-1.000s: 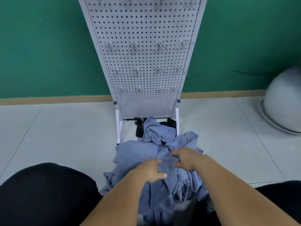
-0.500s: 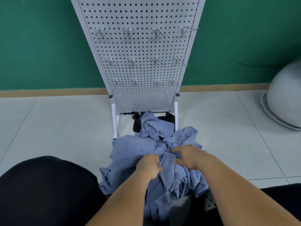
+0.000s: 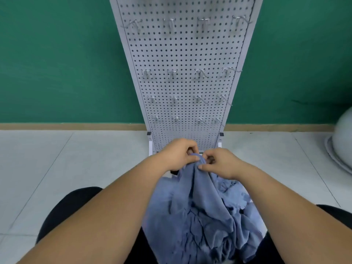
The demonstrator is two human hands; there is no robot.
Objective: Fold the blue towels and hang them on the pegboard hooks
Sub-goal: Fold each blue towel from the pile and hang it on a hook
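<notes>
A blue towel [image 3: 198, 189] hangs from both my hands, lifted off a crumpled heap of blue towels [image 3: 234, 210] on the floor between my knees. My left hand [image 3: 176, 154] grips the towel's top edge, fingers curled round the cloth. My right hand [image 3: 222, 162] pinches the same edge a few centimetres to the right. Behind my hands stands the white pegboard [image 3: 182, 54], upright on its white stand, with several rows of bare metal hooks [image 3: 172, 72]. My hands sit in front of the board's lower edge.
Pale floor tiles [image 3: 76, 159] spread left and right of the board. A green wall [image 3: 57, 63] with a wooden skirting runs behind. A rounded white object [image 3: 342, 141] lies at the right edge. My dark-clad knees [image 3: 70, 204] frame the towel heap.
Both hands rose from the heap, drawing one blue towel up with them to the board's lower edge. They now hold its top edge close together. The view tilted up.
</notes>
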